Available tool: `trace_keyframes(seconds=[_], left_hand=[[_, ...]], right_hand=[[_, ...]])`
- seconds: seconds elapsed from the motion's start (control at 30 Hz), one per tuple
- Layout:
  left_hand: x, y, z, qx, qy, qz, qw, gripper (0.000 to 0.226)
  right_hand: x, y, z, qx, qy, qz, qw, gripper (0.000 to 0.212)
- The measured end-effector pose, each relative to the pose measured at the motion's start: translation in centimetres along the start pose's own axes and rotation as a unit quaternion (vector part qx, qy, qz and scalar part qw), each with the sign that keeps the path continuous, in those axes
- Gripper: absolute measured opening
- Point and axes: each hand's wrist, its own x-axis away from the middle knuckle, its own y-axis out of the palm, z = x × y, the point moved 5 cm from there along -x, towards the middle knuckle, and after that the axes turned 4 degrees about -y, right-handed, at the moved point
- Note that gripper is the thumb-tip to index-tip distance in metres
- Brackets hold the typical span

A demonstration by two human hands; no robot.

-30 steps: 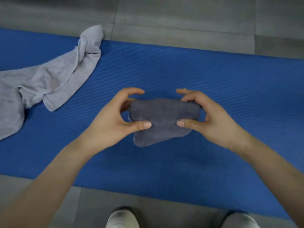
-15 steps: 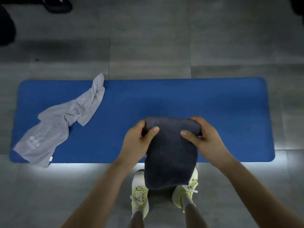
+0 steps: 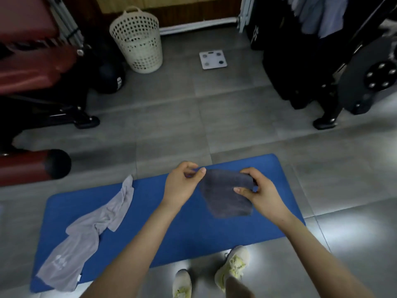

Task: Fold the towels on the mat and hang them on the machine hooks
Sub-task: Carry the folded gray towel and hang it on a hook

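the head comes up from the mat and the room opens out. far left, the red bench point(image 3: 36, 67) is now in sight, its black foot point(image 3: 86, 122) jutting onto the tiles. the pale towel point(image 3: 92, 229) lies crumpled where it was, on the left end of the blue mat point(image 3: 182, 239), not yet folded. the left hand point(image 3: 182, 186) pinches the top left corner of the dark towel point(image 3: 227, 194) between thumb and curled fingers. that towel, folded small, hangs over the right half of the mat and looks clear of it. a moment ago it hung low in front of the shoes. the right hand point(image 3: 260, 192) grips the other top corner, thumb across the front. so the fold looks done and the carry is next. past the mat's far edge bare floor point(image 3: 236, 130) runs to the black machine point(image 3: 365, 78) on the right. watch its foot point(image 3: 324, 123), which pokes into that path. i can't pick out the hooks from here.
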Motion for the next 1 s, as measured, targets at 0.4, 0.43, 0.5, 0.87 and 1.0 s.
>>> trace_keyframes(seconds=[0.4, 0.43, 0.5, 0.87, 1.0], left_hand=[[-7.5, 6.4, 15.9, -0.070, 0.077, -0.009, 0.995, 0.008], [-9.1, 6.8, 17.0, -0.085, 0.079, -0.009, 0.993, 0.007], [-13.0, 7.4, 19.3, -0.085, 0.085, -0.008, 0.993, 0.005], [-45.8, 7.0, 38.4, -0.136, 0.105, -0.092, 0.981, 0.023], [-56.2, 9.5, 48.1, -0.119, 0.130, -0.088, 0.980, 0.014]], right_hand=[[-12.3, -13.8, -3.2, 0.126, -0.041, 0.037, 0.990, 0.020], [-14.2, -14.7, -3.5, 0.128, -0.047, 0.033, 0.990, 0.022], [-18.5, -16.4, -3.8, 0.132, -0.060, 0.028, 0.989, 0.023], [-53.2, -25.2, -6.5, 0.185, -0.088, 0.040, 0.978, 0.042], [-63.5, -31.4, -8.3, 0.098, -0.068, 0.104, 0.987, 0.025]])
